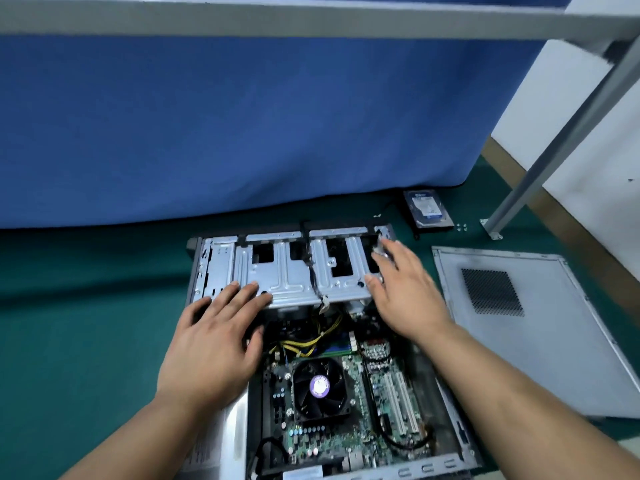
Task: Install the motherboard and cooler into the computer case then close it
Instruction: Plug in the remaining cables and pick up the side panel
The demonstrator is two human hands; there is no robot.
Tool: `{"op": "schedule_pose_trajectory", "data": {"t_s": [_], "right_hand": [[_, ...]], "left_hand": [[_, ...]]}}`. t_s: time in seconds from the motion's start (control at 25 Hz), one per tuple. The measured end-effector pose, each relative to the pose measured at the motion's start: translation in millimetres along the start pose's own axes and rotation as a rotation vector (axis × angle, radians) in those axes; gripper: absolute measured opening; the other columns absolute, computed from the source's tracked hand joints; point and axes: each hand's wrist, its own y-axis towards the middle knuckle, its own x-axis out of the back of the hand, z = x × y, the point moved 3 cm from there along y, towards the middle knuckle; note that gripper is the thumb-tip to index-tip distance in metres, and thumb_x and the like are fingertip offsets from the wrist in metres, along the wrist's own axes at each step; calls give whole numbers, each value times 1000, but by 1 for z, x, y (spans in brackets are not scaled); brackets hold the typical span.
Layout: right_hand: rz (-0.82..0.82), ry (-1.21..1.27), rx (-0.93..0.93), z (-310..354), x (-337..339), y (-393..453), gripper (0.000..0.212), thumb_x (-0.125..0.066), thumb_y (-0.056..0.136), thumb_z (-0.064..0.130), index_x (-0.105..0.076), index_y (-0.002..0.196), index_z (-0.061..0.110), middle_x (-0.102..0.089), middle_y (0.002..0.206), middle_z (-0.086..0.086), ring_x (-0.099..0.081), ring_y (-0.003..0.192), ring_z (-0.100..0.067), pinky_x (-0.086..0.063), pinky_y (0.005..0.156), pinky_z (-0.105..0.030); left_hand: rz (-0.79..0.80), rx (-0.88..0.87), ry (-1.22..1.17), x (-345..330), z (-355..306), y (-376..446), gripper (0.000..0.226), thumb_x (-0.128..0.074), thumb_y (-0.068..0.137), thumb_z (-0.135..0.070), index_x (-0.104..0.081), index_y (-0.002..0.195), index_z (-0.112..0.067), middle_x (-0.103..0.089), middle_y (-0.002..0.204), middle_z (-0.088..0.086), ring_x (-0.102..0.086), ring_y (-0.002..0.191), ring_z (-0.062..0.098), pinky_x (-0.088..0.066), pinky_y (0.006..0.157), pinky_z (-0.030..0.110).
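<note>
An open computer case [446,462] lies flat on green carpet. Inside it sits the green motherboard [349,434] with a black cooler fan [320,388] on top. A silver metal drive cage [287,271] spans the far end of the case. My left hand [214,341] lies flat with straight fingers on the cage's near left edge. My right hand [405,289] rests flat on the cage's right end, fingers extended and slightly blurred. The grey side panel [554,341], with a mesh vent, lies on the floor to the right of the case.
A hard drive [427,207] lies on the carpet behind the case, with a few small screws [461,226] beside it. A blue partition [242,126] stands close behind. A grey metal frame leg [554,147] slants down at right. Yellow cables [304,341] run under the cage.
</note>
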Motion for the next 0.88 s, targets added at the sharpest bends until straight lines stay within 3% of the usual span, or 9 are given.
{"op": "schedule_pose_trajectory", "data": {"t_s": [0.12,0.2,0.28,0.48,0.6,0.68,0.88], "right_hand": [[-51,39,-27,-7,-11,7,64,-30,107,51,-22,161,20,-1,172,3,-1,158,-19,-15,128,-44],[-42,90,-104,-11,-10,8,68,-30,107,51,-12,164,19,8,171,5,-3,158,-19,-21,126,-42],[-15,116,-134,-9,-9,5,68,-27,107,51,-7,164,18,14,171,8,-14,156,-20,-33,120,-40],[60,140,-172,1,7,0,64,-22,109,46,0,164,21,29,165,14,-44,142,-23,-48,107,-38],[85,123,-195,2,10,1,64,-22,109,45,2,164,22,36,161,18,-57,126,-24,-53,97,-39],[100,110,-204,1,6,2,65,-21,109,46,4,164,22,38,160,18,-58,123,-23,-55,95,-38],[92,56,-202,-2,-4,9,66,-20,107,48,7,163,23,43,157,19,-61,117,-23,-58,86,-38]], "left_hand": [[10,8,5,-2,2,5,53,-32,98,-53,-40,150,-47,-34,160,-24,-21,152,-2,-23,119,36],[27,9,18,-3,-1,5,53,-33,98,-53,-41,150,-46,-34,160,-24,-22,152,-1,-24,119,37],[35,17,12,-1,-2,4,54,-34,97,-55,-43,150,-46,-36,160,-22,-23,152,0,-23,120,37],[83,23,-30,10,-8,2,54,-41,94,-59,-48,146,-47,-40,158,-22,-29,150,2,-24,118,38],[73,81,-131,10,-7,18,41,-39,92,-64,-56,127,-50,-50,138,-30,-47,136,6,-26,111,38],[58,128,-221,11,-12,49,37,-35,93,-65,-56,118,-47,-52,122,-27,-50,120,10,-27,107,40],[28,206,-400,10,-40,160,50,-51,99,-54,-50,143,-31,-52,146,-5,-39,139,19,-20,115,41]]}}
